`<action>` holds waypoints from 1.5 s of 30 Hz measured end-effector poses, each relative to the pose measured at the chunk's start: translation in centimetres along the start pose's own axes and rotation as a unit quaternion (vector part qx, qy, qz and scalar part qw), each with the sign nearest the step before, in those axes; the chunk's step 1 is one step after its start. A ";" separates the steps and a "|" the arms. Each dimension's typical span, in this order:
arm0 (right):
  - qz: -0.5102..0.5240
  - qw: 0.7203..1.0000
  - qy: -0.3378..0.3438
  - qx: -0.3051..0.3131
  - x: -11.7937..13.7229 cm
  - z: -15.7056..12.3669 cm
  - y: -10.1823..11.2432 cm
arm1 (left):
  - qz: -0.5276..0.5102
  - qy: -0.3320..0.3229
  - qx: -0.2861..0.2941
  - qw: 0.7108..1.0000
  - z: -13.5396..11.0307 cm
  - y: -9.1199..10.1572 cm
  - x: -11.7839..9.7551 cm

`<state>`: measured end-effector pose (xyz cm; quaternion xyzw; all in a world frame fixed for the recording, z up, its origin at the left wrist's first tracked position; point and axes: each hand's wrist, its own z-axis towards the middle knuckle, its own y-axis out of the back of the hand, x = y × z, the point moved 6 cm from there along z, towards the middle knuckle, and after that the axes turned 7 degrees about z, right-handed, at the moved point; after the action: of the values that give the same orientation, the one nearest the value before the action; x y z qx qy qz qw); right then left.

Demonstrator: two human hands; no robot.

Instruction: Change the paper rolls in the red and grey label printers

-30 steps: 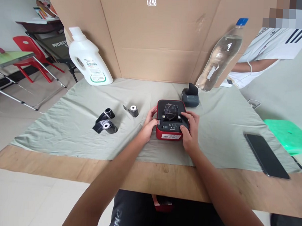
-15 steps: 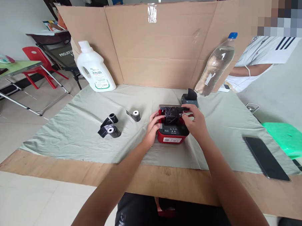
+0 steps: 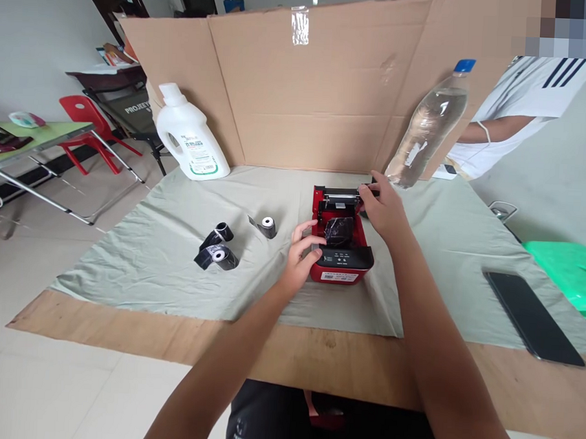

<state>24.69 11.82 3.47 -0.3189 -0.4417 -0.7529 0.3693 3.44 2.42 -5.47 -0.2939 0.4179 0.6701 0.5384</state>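
While the right hand (image 3: 384, 210) pinched the open lid (image 3: 340, 196) of the red plastic printer (image 3: 343, 268), the left hand (image 3: 301, 249), half-open, braced its side. Its exposed black roll (image 3: 338, 228) seemingly needed a freed hand.

Printer (image 3: 343, 247) mid-cloth (image 3: 150, 252), rolls (image 3: 218, 248) left, phone (image 3: 534, 317) right, bottles (image 3: 190, 137) behind.

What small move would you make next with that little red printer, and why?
Probably lift the black shiny roll out with the left hand: the lid of the red plastic printer is tipped back, held by the right hand, the roll lies exposed, and the left hand rests beside it.
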 end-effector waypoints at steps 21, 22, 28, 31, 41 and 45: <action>-0.306 0.855 0.009 0.419 2.3 -5.2 -5.9 | 0.110 -0.074 -0.002 0.991 -0.2 0.5 -1.6; -0.306 0.854 0.011 0.421 2.4 -5.2 -5.9 | 0.108 -0.074 -0.001 0.991 -0.2 0.5 -1.6; -0.295 0.861 0.031 0.413 3.0 -5.4 -5.6 | 0.087 -0.083 -0.005 0.993 -0.3 0.5 -1.7; -0.277 0.868 0.044 0.410 3.7 -5.4 -4.6 | 0.081 -0.069 -0.003 0.994 -0.4 0.5 -1.4; -0.046 0.898 0.148 0.411 8.5 -6.9 -1.6 | -0.052 0.016 -0.122 0.991 0.2 2.0 0.6; 0.004 0.890 0.146 0.431 9.4 -7.8 -3.0 | -0.093 0.064 -0.113 0.987 0.5 2.0 1.1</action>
<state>16.05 3.25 6.62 -0.0169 -0.6629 -0.5245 0.5340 1.29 3.19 -5.69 -0.4326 0.3436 0.6398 0.5343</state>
